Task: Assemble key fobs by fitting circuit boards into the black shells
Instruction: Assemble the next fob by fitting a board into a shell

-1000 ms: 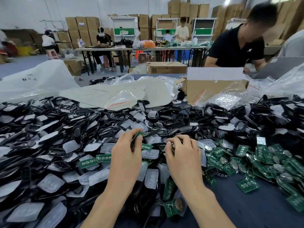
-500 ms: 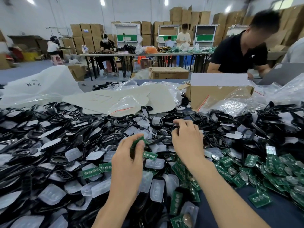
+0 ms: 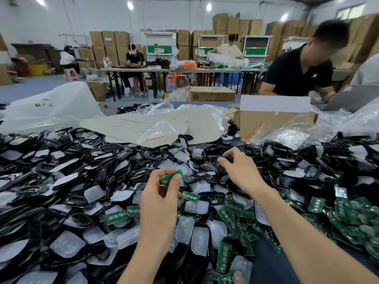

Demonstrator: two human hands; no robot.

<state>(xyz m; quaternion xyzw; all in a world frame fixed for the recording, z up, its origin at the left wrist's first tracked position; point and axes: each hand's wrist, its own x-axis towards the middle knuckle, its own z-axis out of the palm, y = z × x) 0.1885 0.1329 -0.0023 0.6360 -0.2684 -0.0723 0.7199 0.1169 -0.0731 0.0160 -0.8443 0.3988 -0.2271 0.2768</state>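
Observation:
My left hand point(image 3: 162, 199) pinches a small green circuit board point(image 3: 168, 177) between thumb and fingers, held just above the heap. My right hand point(image 3: 240, 171) reaches farther into the pile, its fingertips curled round a black shell point(image 3: 217, 157) lying among many others. Black shells and translucent button pads point(image 3: 65, 243) cover the table in a wide heap. Loose green circuit boards point(image 3: 346, 212) spread at the right and between my arms.
An open cardboard box point(image 3: 274, 121) with plastic bags stands at the back right. Flat grey sheets point(image 3: 143, 126) and a white bag lie behind the heap. A person in a black shirt point(image 3: 301, 72) sits across the table. Bare blue tabletop point(image 3: 272, 269) shows near the front.
My right hand has moved forward and right, away from my left hand, onto a black shell deeper in the pile. My left hand keeps the green board and has lifted slightly.

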